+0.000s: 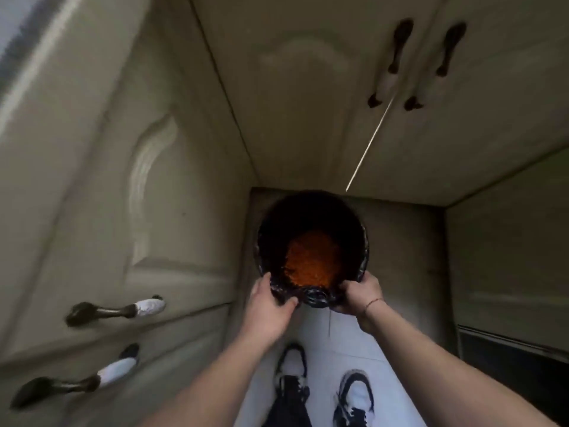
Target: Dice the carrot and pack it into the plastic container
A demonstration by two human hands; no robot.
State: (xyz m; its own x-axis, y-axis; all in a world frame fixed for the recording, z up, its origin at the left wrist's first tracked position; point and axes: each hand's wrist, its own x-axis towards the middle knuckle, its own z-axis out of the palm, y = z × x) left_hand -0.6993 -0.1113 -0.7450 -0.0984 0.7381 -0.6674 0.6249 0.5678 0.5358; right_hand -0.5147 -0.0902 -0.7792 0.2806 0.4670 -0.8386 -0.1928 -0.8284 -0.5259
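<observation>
Both hands, left hand and right hand, are gripping the bin liner rim (orange carrot scraps lying beyond the fingers, blurred).

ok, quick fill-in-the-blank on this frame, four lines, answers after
1. Both hands grip the near rim of a ____ lined bin.
2. The scraps inside the bin are ____ in colour.
3. The bin stands on the floor in a corner between ____ doors.
4. The thin bracelet is on the ____ wrist.

Answers: black; orange; cabinet; right
</observation>
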